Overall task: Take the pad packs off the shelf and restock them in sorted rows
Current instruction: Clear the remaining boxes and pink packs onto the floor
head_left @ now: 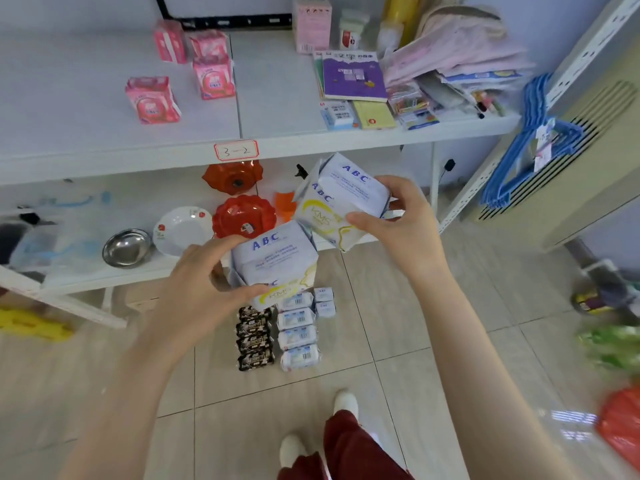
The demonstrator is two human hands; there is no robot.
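Observation:
My left hand grips a white pad pack with blue ABC lettering in front of the lower shelf. My right hand holds a second white ABC pack, tilted, a little higher and to the right. Several pink pad packs stand on the white upper shelf, at its left and middle. On the floor tiles below my hands lie sorted rows: black packs, white-blue packs and two small white packs.
The upper shelf's right half carries a purple book, stationery and folded pink cloth. The lower shelf holds red dishes, a white bowl and a steel bowl. Blue hangers hang on the right upright. My feet are near the bottom.

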